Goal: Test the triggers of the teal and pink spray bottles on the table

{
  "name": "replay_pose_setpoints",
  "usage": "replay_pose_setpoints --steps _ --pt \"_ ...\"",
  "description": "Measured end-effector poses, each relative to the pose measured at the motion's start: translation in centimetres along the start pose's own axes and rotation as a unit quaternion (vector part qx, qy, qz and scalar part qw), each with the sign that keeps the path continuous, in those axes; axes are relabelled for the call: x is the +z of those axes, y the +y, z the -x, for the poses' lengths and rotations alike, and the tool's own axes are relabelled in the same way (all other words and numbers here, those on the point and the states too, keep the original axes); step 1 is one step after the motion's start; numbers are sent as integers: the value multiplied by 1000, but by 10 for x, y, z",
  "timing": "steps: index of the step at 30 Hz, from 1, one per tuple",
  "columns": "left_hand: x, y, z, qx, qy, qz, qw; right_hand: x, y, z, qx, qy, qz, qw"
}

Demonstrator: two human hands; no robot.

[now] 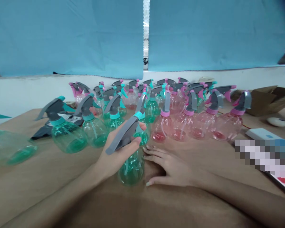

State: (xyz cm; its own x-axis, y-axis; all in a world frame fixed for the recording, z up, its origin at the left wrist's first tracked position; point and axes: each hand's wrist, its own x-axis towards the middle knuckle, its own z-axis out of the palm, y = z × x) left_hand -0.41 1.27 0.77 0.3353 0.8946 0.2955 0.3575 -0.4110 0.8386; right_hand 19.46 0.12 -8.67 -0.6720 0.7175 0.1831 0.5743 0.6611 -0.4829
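Right in front of me stands a green spray bottle [131, 171] with a grey and turquoise trigger head. My left hand [116, 158] is wrapped round its neck, below the head. My right hand [172, 164] rests beside the bottle on its right, fingers spread, with nothing in them. Just beyond my hands is a row of upright bottles: green spray bottles [95, 131] toward the left and pink spray bottles [162, 128] toward the right. Low liquid of the same colour shows in several of them.
Many more spray bottles crowd the back of the wooden table [33, 190]. At the far left another green bottle [11, 147] is cut off by the frame. A cardboard box [263, 103], a white mouse [276, 121] and a white box [263, 134] lie on the right. Blue cloth [66, 38] hangs behind.
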Motion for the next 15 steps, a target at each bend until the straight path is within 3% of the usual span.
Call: replay_pose_setpoints --steps 15 --pt "0 0 -1 19 -31 8 999 2 2 1 -9 -4 5 1000"
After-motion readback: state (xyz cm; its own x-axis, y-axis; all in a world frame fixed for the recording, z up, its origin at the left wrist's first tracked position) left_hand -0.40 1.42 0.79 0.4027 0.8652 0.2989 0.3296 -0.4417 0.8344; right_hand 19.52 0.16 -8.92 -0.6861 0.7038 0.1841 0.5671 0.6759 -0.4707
